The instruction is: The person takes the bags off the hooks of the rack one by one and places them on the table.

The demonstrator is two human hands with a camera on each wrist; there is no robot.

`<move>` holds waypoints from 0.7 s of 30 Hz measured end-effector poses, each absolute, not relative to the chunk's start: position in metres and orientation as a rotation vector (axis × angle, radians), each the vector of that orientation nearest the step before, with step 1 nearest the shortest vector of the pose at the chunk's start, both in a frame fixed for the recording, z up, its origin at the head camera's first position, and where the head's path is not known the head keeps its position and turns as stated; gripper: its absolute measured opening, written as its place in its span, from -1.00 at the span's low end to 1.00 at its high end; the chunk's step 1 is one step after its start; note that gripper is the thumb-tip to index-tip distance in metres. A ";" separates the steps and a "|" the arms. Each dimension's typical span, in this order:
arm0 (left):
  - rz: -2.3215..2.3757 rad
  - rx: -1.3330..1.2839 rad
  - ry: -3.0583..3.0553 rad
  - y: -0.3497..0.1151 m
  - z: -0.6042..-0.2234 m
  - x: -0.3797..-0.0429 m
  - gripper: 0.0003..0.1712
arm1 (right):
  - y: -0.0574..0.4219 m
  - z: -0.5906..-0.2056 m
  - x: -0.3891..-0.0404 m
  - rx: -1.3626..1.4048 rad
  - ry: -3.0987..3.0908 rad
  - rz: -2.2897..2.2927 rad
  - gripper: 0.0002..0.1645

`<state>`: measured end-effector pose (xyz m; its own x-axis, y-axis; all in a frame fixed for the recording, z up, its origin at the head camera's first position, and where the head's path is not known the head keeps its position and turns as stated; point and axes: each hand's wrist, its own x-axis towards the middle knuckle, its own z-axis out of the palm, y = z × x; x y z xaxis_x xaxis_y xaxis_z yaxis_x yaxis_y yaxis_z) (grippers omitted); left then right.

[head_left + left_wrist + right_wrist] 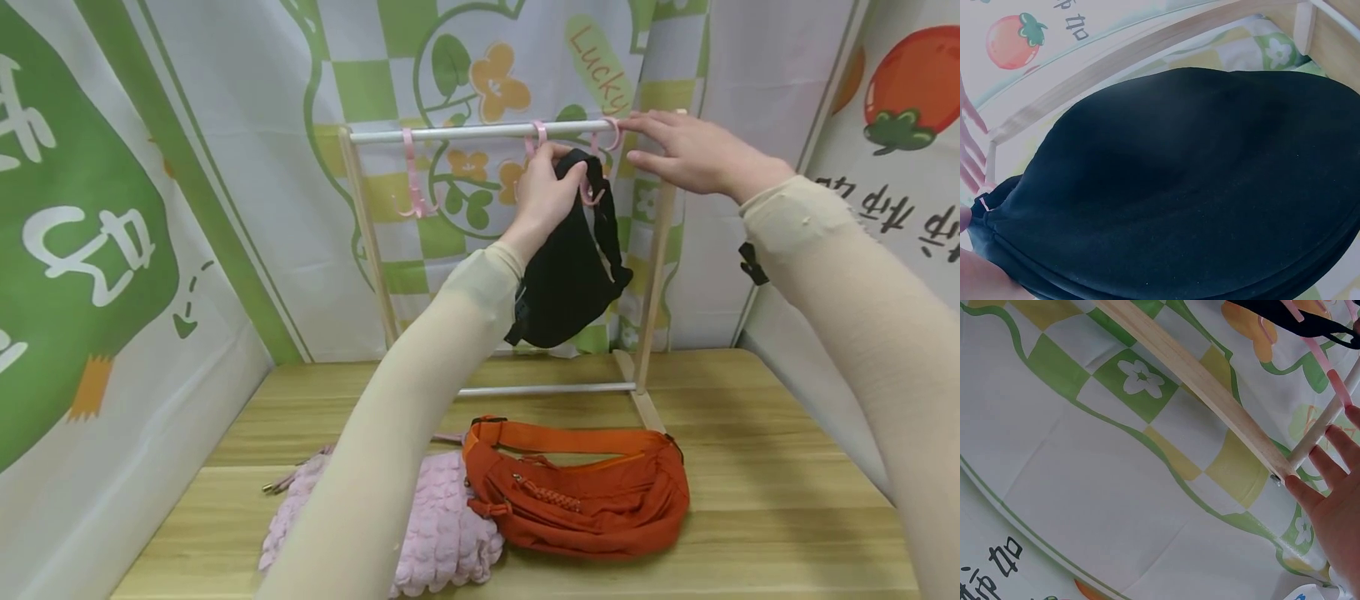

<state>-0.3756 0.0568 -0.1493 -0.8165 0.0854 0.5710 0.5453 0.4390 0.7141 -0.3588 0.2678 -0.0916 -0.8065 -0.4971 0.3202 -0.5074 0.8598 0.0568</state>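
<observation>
A black waist bag (564, 283) hangs in front of the rack, its top pinched between the thumb and fingers of my left hand (546, 190). The bag's strap passes by a pink hook (592, 196); whether the hook carries it, I cannot tell. My right hand (701, 152) has its fingers stretched out at the right end of the white rod (468, 132), fingertips close to that hook's top. In the left wrist view the black bag (1179, 181) fills most of the picture. The right wrist view shows the right hand (1342, 519) with spread fingers along the rod.
Another pink hook (413, 179) hangs at the rod's left, and one (539, 133) sits near the middle. An orange waist bag (585, 508) and a pink puffy bag (446, 525) lie on the wooden table (780, 500). Wooden posts (654, 275) hold the rod.
</observation>
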 end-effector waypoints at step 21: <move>-1.556 -0.689 -2.135 0.051 -0.146 -0.369 -0.68 | 0.266 -0.091 -0.356 0.734 -2.725 0.050 -0.24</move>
<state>-0.3691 0.0508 -0.1460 -0.7945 0.1506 0.5883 0.6062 0.2551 0.7533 -0.3561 0.2660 -0.0907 -0.8177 -0.4836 0.3122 -0.4947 0.8677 0.0484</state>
